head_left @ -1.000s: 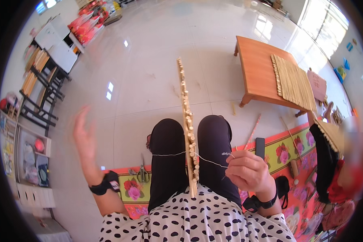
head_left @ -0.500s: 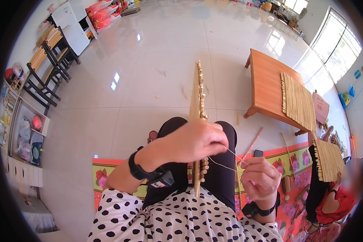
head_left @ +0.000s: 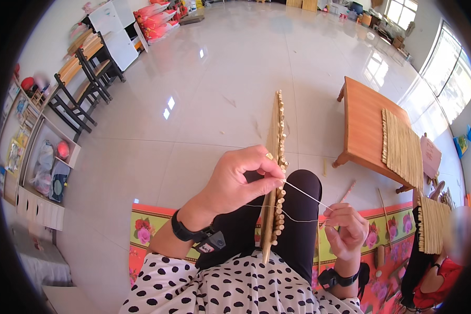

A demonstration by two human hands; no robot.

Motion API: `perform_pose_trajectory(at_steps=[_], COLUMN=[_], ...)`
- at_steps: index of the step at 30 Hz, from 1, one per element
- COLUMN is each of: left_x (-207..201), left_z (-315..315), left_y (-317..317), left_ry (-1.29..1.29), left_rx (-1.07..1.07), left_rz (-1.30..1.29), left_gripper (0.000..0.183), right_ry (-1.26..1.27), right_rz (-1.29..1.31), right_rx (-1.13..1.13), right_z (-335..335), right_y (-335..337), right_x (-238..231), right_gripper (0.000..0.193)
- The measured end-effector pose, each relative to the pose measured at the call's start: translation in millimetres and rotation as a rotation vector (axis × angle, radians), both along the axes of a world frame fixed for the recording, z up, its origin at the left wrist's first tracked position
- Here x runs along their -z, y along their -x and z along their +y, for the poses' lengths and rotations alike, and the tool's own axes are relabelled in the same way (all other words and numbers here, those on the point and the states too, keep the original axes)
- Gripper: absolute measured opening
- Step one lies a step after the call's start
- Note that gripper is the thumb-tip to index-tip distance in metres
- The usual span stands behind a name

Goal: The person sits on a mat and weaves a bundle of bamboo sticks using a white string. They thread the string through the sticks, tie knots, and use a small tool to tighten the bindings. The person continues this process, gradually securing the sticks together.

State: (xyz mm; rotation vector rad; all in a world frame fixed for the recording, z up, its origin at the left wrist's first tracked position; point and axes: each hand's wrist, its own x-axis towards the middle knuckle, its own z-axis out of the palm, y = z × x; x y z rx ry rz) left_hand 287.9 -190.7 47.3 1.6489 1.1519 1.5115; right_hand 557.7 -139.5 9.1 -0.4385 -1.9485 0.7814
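A mat of straw-coloured stalks [head_left: 271,209] stands on edge between my knees, its round cut ends lined up facing right. My left hand [head_left: 240,175] is at the mat's upper edge, thumb and forefinger pinched on a thin white string [head_left: 307,195]. That string runs taut down to my right hand [head_left: 346,228], whose curled fingers grip it to the right of the mat. A looser strand sags from the right hand across the stalk ends and past the mat's left side. Both wrists wear black straps with small devices.
At right a low wooden table [head_left: 358,123] carries another stalk mat [head_left: 401,146]. A seated person in red [head_left: 433,280] holds a further mat [head_left: 433,224]. A flowered floor cloth [head_left: 144,235] lies under me, with loose sticks on it. Chairs [head_left: 83,86] and shelves [head_left: 31,141] line the left.
My left hand has turned and shifted to the mat's left side, its pinch now at the stalk edge. More string stretches between the hands. The whole view has shifted somewhat.
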Motion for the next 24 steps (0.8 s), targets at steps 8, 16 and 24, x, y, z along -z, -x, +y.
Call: perform_pose_trajectory(at_steps=[8, 16, 24], left_x=[2, 24, 33], left_z=[-2, -4, -1], left_y=[-11, -26, -20], left_ry=[-0.099, 0.371, 0.334], left_rx=[0.049, 0.472, 0.383], left_rz=[0.031, -0.641, -0.684], left_gripper=[0.015, 0.017, 0.045], right_ry=[0.283, 1.038, 1.08], right_rz=[0.031, 0.12, 0.247], right_rx=[-0.125, -0.578, -0.574], right_z=[3, -3, 1], right_y=[8, 9, 10], right_x=[31, 53, 64], right_gripper=[0.009, 0.006, 0.006])
